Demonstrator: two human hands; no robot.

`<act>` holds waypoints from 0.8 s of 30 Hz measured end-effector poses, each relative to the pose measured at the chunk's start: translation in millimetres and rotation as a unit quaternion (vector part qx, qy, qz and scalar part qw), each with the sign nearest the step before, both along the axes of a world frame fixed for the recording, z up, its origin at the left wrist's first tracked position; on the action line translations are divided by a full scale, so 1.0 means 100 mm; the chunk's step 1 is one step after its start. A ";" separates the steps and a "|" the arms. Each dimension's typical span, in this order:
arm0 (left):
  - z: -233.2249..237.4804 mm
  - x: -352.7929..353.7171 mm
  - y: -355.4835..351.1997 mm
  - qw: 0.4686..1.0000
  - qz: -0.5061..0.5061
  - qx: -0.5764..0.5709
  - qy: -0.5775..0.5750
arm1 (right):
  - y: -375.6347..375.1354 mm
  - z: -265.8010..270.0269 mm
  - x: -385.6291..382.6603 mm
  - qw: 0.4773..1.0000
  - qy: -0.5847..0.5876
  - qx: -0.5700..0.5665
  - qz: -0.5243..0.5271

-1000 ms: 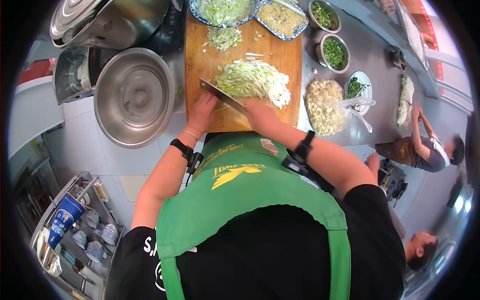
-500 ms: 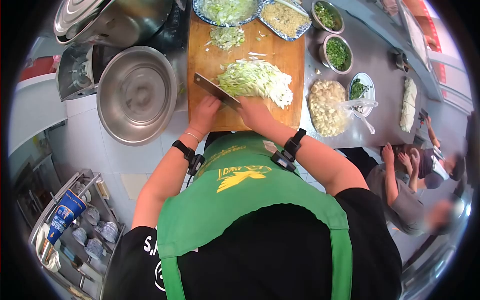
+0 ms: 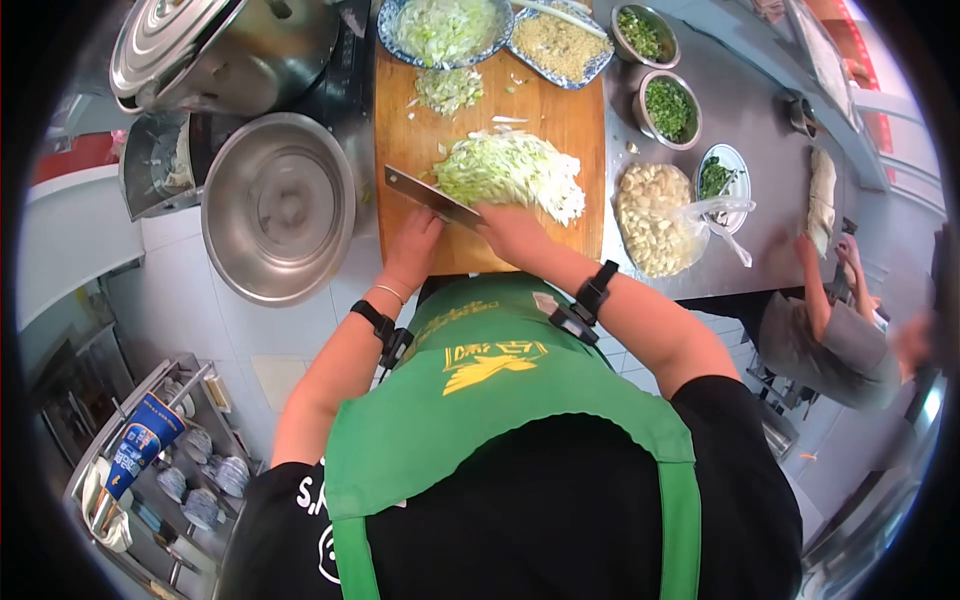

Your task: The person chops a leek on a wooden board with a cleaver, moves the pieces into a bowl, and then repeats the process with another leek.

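A cleaver [image 3: 425,197] slants over the left part of the wooden cutting board [image 3: 590,115], blade pointing to the upper left. My right hand [image 3: 512,235] is closed on its handle end. At the near side of the blade is my left hand [image 3: 413,245], fingers drawn together and fingertips against or just beneath the lower edge; what they hold, if anything, is hidden. A heap of sliced pale green and white vegetable [image 3: 515,175] lies just beyond the cleaver. Farther back on the board sits a smaller chopped pile [image 3: 448,90].
Left of the board is a wide steel bowl [image 3: 335,205]. Patterned dishes of shredded vegetable [image 3: 445,25] and minced food [image 3: 560,48] stand behind. Rightward are bowls of chopped greens [image 3: 670,110] and a bag of pale cubes [image 3: 655,220]. A co-worker [image 3: 820,325] handles a dough roll [image 3: 821,195].
My hands and the cleaver keep nearly the same place over the board. The view has shifted slightly. At the right, the co-worker's hands have come to the dough roll.
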State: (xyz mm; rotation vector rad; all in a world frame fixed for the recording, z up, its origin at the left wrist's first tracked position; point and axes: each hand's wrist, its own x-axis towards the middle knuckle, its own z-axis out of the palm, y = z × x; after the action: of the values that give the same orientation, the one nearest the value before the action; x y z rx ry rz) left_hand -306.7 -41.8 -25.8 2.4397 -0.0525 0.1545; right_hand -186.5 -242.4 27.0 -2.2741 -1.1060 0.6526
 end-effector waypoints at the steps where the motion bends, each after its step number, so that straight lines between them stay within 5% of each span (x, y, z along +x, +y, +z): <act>1: -0.02 0.06 -0.02 1.000 0.021 -0.003 -0.019 | -0.06 0.01 0.08 0.998 -0.034 0.051 0.008; 12: -0.09 0.73 -0.05 0.997 0.061 -0.043 -0.013 | -1.50 0.30 0.16 0.937 -0.105 -0.105 -0.316; 14: -0.04 0.66 -0.07 0.983 0.185 -0.019 0.002 | -1.52 0.24 0.09 0.912 -0.054 -0.169 -0.370; 24: -0.10 0.84 -0.38 0.978 0.172 -0.102 0.059 | -0.58 -0.17 0.13 0.932 0.035 0.009 -0.361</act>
State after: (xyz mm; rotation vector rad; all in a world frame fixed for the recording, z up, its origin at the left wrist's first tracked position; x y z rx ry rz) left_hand -222.4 -79.7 -35.3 2.2299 0.4194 0.1593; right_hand -173.9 -300.2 9.8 -2.3795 -0.1833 0.4023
